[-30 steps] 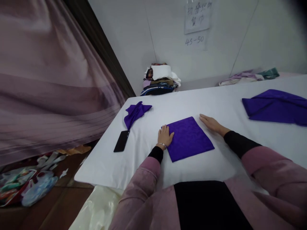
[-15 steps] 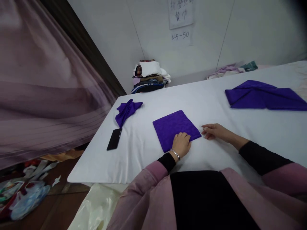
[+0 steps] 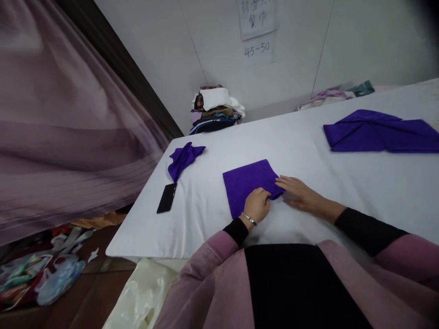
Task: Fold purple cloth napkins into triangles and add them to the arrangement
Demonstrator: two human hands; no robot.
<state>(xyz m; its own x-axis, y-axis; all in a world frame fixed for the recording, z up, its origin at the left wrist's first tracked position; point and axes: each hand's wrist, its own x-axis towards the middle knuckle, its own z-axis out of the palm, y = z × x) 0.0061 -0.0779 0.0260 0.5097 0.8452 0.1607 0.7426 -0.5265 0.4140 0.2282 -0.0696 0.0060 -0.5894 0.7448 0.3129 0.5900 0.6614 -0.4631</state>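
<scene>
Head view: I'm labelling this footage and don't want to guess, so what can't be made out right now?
All in the head view:
- Near edge of the middle purple cloth: partly covered by the left hand, whose grip is unclear.
- Far-right purple cloth: its end is cut off by the right picture edge.
- Paper sign: its upper part is cut off by the top edge.

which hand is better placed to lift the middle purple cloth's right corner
Probably the right hand: its fingertips are at that corner of the cloth, while the left hand is farther left.
</scene>
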